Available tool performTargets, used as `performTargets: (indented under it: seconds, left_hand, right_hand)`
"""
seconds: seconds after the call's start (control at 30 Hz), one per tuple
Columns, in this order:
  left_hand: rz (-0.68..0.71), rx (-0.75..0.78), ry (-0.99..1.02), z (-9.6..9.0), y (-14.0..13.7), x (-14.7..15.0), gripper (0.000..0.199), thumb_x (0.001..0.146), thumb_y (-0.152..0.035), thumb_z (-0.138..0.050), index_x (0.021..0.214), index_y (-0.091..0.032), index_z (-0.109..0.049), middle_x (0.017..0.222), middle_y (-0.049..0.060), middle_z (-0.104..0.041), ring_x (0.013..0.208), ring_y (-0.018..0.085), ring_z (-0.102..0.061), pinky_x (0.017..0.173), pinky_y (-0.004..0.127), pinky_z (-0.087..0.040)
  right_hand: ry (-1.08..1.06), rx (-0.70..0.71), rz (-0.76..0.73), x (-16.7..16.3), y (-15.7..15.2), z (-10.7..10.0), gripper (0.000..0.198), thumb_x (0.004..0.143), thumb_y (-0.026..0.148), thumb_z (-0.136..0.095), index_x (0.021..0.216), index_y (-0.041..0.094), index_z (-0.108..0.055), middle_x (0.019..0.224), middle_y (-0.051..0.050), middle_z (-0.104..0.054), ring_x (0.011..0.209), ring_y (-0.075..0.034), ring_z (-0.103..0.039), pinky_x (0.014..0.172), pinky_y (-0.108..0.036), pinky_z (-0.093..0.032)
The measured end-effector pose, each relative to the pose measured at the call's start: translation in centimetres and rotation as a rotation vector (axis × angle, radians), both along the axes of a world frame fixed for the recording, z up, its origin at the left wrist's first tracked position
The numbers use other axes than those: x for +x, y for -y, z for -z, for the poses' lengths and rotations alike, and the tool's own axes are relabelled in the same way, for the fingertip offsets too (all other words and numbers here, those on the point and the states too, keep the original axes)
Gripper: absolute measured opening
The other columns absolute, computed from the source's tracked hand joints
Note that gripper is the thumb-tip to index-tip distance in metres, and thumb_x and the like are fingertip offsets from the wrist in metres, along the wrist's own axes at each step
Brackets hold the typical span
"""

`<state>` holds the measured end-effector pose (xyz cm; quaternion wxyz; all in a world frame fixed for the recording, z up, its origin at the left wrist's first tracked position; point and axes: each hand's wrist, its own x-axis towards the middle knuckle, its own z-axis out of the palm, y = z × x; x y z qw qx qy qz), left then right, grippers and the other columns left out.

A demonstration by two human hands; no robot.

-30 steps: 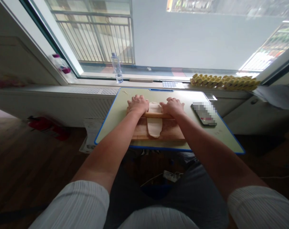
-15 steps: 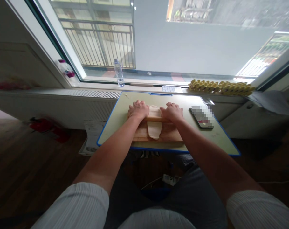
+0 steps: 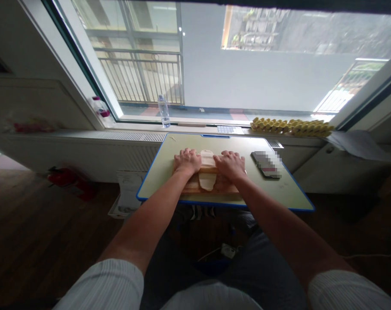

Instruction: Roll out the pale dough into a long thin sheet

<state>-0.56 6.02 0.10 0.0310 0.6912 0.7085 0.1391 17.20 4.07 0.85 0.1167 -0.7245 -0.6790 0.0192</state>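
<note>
A wooden rolling pin [image 3: 208,170] lies crosswise over a flat, pale, elongated sheet of dough [image 3: 207,181]. The dough shows both beyond the pin and on my side of it. Beneath it is a wooden cutting board [image 3: 190,185]. My left hand [image 3: 188,160] is closed over the pin's left part, fingers bent over it. On the right part, my right hand [image 3: 229,164] grips the pin in the same way. Both hands cover the pin's ends, and the dough shows between them.
The board rests on a small pale table [image 3: 156,181] with a blue edge. A phone [image 3: 265,164] lies at its right. On the sill behind stand a clear bottle [image 3: 164,112] and yellow egg trays [image 3: 290,126]. A red fire extinguisher [image 3: 71,183] is on the floor at left.
The camera view has tilted up a little, so everything appears lower. Relative to the board, the hands and rolling pin have shifted slightly toward me; less dough shows on the near side.
</note>
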Motion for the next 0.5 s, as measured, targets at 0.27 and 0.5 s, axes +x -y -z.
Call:
performTargets:
  seconds: [0.27, 0.5]
  left_hand:
    - [-0.015, 0.027, 0.000, 0.2, 0.7, -0.1, 0.045, 0.103, -0.042, -0.039, 0.126, -0.028, -0.075, 0.141, 0.014, -0.069, 0.129, 0.034, -0.060, 0.107, 0.054, -0.046]
    - [0.038, 0.167, -0.034, 0.6, 2.8, 0.4, 0.043, 0.108, -0.043, -0.036, 0.123, -0.026, -0.073, 0.139, 0.012, -0.070, 0.130, 0.032, -0.058, 0.111, 0.050, -0.042]
  right_hand:
    - [0.092, 0.068, -0.066, -0.3, 2.2, 1.1, 0.060, 0.109, 0.061, -0.032, 0.140, 0.023, -0.067, 0.144, -0.017, -0.066, 0.132, -0.036, -0.052, 0.115, -0.058, -0.032]
    - [0.063, -0.076, -0.071, -0.3, 1.1, 0.3, 0.061, 0.111, 0.059, -0.025, 0.147, 0.028, -0.063, 0.152, -0.017, -0.060, 0.138, -0.036, -0.049, 0.115, -0.065, -0.031]
